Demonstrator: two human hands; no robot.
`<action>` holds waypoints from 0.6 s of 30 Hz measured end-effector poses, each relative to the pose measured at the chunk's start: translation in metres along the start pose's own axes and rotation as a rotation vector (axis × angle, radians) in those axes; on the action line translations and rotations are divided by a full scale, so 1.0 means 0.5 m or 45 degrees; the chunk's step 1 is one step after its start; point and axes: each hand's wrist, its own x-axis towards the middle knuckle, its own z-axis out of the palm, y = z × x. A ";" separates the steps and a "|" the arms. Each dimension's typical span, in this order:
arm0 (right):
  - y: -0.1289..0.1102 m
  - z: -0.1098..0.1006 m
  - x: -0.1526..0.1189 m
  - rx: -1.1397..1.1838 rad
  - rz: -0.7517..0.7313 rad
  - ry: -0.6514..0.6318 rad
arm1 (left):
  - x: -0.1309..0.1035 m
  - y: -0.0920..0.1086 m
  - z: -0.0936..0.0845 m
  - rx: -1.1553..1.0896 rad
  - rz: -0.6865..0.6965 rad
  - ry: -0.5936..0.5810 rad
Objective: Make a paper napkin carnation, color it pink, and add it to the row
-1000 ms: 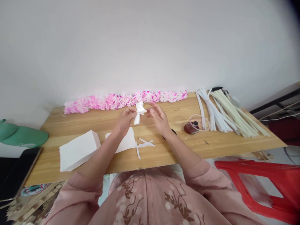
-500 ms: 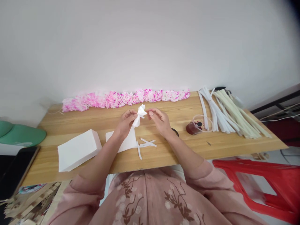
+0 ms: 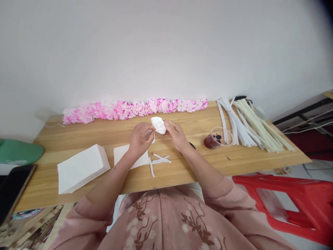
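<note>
Between my hands, above the middle of the wooden table (image 3: 182, 173), is a folded white tissue paper piece (image 3: 158, 125), fanned out at the top. My left hand (image 3: 141, 138) pinches its gathered lower left part. On its right edge, the fingers of my right hand (image 3: 176, 134) are closed. Below my left hand lies a flat white sheet of paper (image 3: 122, 154), partly covered by my wrist. Several short white strips (image 3: 161, 159) are scattered beside that sheet.
A stack of white paper (image 3: 82, 168) sits left. Pink and white paper flowers (image 3: 119, 110) line the wall. On the right are a dark red container (image 3: 212, 141), white strips (image 3: 235, 121) and cream strips (image 3: 260, 125). A red stool (image 3: 307, 194) stands below; a green cap (image 3: 20, 151) lies far left.
The tissue piece has turned from upright and pinched at its middle to a fan facing right. My right fingers have closed on its edge. The view has shifted slightly.
</note>
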 end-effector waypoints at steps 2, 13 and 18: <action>0.000 0.003 -0.001 -0.066 0.023 -0.022 | -0.003 -0.002 0.003 0.088 0.058 -0.048; -0.003 -0.001 0.014 0.346 0.220 0.142 | 0.011 -0.016 0.005 -0.821 -0.676 0.044; 0.002 0.002 0.014 0.421 0.257 0.082 | -0.002 -0.013 0.031 -0.815 -0.629 -0.062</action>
